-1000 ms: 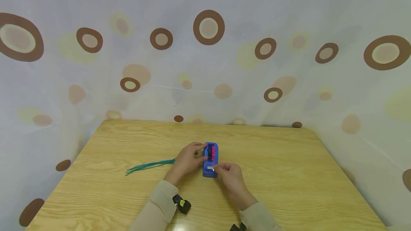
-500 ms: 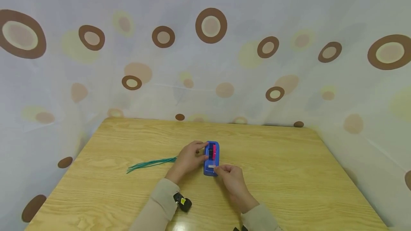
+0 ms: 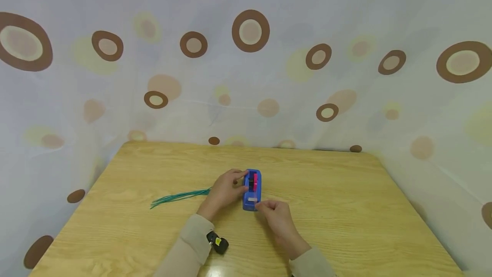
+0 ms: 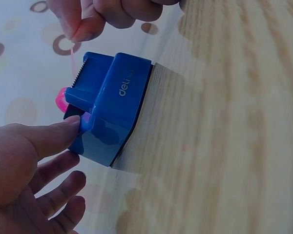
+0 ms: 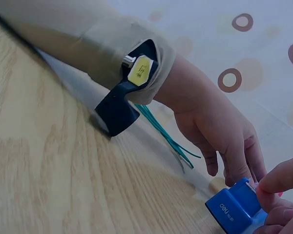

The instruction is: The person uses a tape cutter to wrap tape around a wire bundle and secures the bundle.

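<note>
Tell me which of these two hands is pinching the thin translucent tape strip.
The right hand, pinching the tape strip from the blue plastic tape dispenser; the left hand touches the dispenser instead.

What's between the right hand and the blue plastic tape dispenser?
The left wrist view shows a thin, pinkish tape strip running from the right hand to the dispenser.

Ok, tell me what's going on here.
A person is pulling tape from a blue tape dispenser on the wooden table. The left hand touches the dispenser with thumb and finger, seemingly steadying it. The right hand pinches the end of a pinkish tape strip, which seems not yet cut from the roll. Green strands lie beyond the left hand, on its outer side.
</note>
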